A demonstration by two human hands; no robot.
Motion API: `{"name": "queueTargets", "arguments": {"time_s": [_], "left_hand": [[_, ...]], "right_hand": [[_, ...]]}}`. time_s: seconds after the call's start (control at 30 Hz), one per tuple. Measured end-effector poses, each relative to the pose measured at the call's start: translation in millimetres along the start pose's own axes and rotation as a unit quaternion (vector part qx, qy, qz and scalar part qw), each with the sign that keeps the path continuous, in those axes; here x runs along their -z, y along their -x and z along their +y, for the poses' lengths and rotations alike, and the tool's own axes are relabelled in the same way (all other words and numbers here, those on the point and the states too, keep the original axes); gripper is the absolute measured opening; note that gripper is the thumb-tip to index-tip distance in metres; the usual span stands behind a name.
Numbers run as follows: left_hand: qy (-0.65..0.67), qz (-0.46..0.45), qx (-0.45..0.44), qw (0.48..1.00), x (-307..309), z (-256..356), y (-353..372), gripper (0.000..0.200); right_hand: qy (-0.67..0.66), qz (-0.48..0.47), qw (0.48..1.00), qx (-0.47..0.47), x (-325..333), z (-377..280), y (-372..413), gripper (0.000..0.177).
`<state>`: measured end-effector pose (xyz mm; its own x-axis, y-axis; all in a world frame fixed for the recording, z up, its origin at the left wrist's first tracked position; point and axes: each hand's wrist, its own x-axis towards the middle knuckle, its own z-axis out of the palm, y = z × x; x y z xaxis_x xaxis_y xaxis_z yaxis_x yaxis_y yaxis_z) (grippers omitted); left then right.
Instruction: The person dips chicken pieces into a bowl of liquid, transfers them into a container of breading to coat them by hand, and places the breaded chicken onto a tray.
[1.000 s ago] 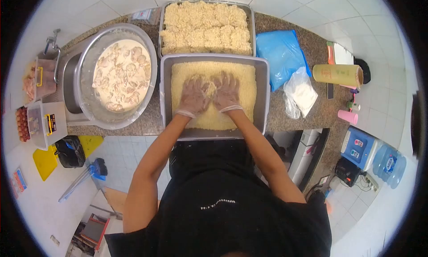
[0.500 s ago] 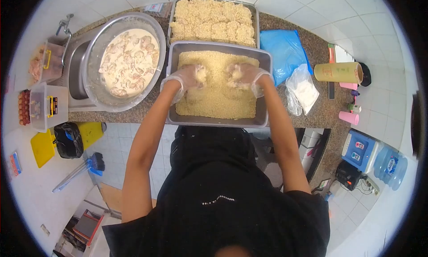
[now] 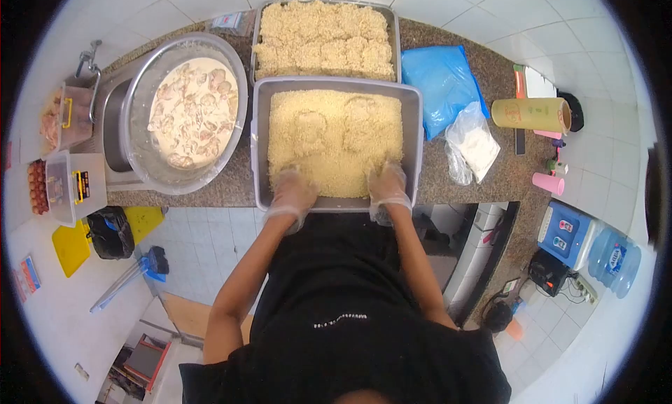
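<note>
A grey plastic tub [image 3: 259, 145] in front of me holds pale breadcrumbs [image 3: 343, 173]. Two crumb-covered pieces [image 3: 309, 132] lie in its far half, side by side, with their kind hidden by the coating. My left hand [image 3: 292, 192], in a clear plastic glove, is at the tub's near left corner, fingers spread and touching the crumbs. At the near right corner my right hand [image 3: 387, 187], gloved likewise, rests its parted fingers in the crumbs. Some fingertips are sunk in or blurred. Neither hand is on the pieces.
Behind the tub stands a tray [image 3: 396, 47] of crumbed pieces. To the left, a large metal bowl [image 3: 133, 117] holds raw meat pieces in creamy batter, partly over the sink [image 3: 117, 124]. A blue plastic bag [image 3: 437, 82], a bag of white powder [image 3: 477, 145] and a wrap roll [image 3: 528, 113] lie right.
Both hands have left the two coated pieces and drawn back toward me to the tub's near edge. The pieces now lie uncovered by hands in the crumbs.
</note>
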<state>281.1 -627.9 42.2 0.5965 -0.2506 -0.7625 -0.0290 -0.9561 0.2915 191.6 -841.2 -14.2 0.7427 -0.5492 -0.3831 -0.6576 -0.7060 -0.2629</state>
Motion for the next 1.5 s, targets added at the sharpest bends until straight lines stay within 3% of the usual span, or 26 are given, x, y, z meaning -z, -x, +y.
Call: {"name": "queueTargets", "arguments": {"time_s": [0.03,0.1,0.13,0.2,0.23,0.27,0.3,0.33,0.37,0.4,0.43,0.5,0.53,0.6,0.67,0.73,0.8,0.87,0.9,0.97,1.0,1.07,1.23,1.33,1.4,1.5], "left_hand": [[0.0,-0.006,0.004,1.0,-8,-1,-11,0.05],[-0.015,-0.167,-0.09,0.982,-13,2,-47,0.051],[-0.017,-0.164,-0.092,0.982,-21,1,-50,0.051],[0.019,-0.007,-0.179,0.984,-33,2,-55,0.053],[0.017,-0.011,-0.178,0.984,-18,14,-46,0.053],[0.072,0.075,-0.116,0.988,14,34,-32,0.054],[0.127,0.156,-0.051,0.978,31,46,-28,0.055],[0.125,0.147,-0.05,0.98,34,47,-43,0.055],[0.047,0.209,-0.132,0.968,41,47,-69,0.057],[-0.029,0.271,-0.212,0.939,40,42,-85,0.06],[-0.028,0.269,-0.211,0.94,15,25,-93,0.06],[-0.171,0.336,-0.301,0.876,-21,-3,-130,0.062],[-0.17,0.346,-0.301,0.872,-9,1,-143,0.062],[0.02,0.181,-0.242,0.953,-17,-6,-138,0.059],[-0.039,0.19,-0.255,0.947,-11,-2,-122,0.059],[-0.099,0.226,-0.274,0.93,7,8,-124,0.058],[-0.095,0.155,-0.24,0.954,7,9,-118,0.059],[-0.107,0.168,-0.264,0.944,-19,-6,-116,0.06],[-0.124,0.225,-0.291,0.922,-4,-5,-135,0.061],[-0.111,0.174,-0.297,0.932,26,-1,-125,0.063],[-0.094,0.109,-0.299,0.943,40,0,-118,0.065],[-0.11,0.084,-0.248,0.959,64,-6,-113,0.067],[-0.041,0.058,-0.14,0.988,75,-8,-104,0.061],[-0.006,0.12,-0.213,0.97,78,-5,-94,0.053],[0.013,0.123,-0.24,0.963,81,-6,-86,0.051],[0.058,0.116,-0.26,0.957,87,-1,-67,0.048]], "right_hand": [[0.001,-0.007,1.0,-0.002,-7,6,-2,0.061],[0.168,-0.253,0.923,0.238,-10,13,-24,0.063],[0.131,-0.203,0.935,0.26,-6,13,-15,0.061],[0.18,-0.155,0.93,0.28,0,-8,-38,0.058],[0.222,-0.12,0.922,0.292,0,-20,-40,0.055],[0.043,-0.083,0.981,0.168,49,-61,-32,0.049],[-0.136,-0.044,0.989,0.033,95,-96,-23,0.045],[-0.059,0.034,0.992,0.11,64,-90,-54,0.044],[0.02,0.114,0.975,0.19,28,-81,-86,0.043],[0.022,0.112,0.975,0.189,9,-76,-84,0.043],[0.058,0.102,0.966,0.231,-6,-77,-80,0.044],[0.092,0.108,0.95,0.279,-1,-92,-82,0.045],[0.093,0.046,0.962,0.252,11,-98,-71,0.047],[0.094,-0.043,0.971,0.213,12,-93,-59,0.049],[0.116,-0.044,0.959,0.257,12,-88,-76,0.05],[0.106,0.032,0.957,0.267,-4,-84,-72,0.048],[0.093,0.106,0.951,0.274,-16,-82,-97,0.047],[0.256,-0.237,0.856,0.38,-19,-62,-117,0.04],[0.262,-0.218,0.856,0.388,-19,-56,-127,0.04],[0.145,0.07,0.888,0.431,-30,-33,-124,0.035],[0.147,0.075,0.887,0.432,0,-42,-113,0.035],[0.075,-0.062,0.988,0.122,89,-81,-84,0.038],[-0.002,-0.067,0.985,0.157,40,-35,-115,0.058],[-0.021,-0.102,0.982,0.156,44,-39,-111,0.057],[-0.078,-0.076,0.991,0.084,45,-41,-96,0.055],[-0.203,-0.124,0.961,0.138,39,-43,-94,0.049]]}}
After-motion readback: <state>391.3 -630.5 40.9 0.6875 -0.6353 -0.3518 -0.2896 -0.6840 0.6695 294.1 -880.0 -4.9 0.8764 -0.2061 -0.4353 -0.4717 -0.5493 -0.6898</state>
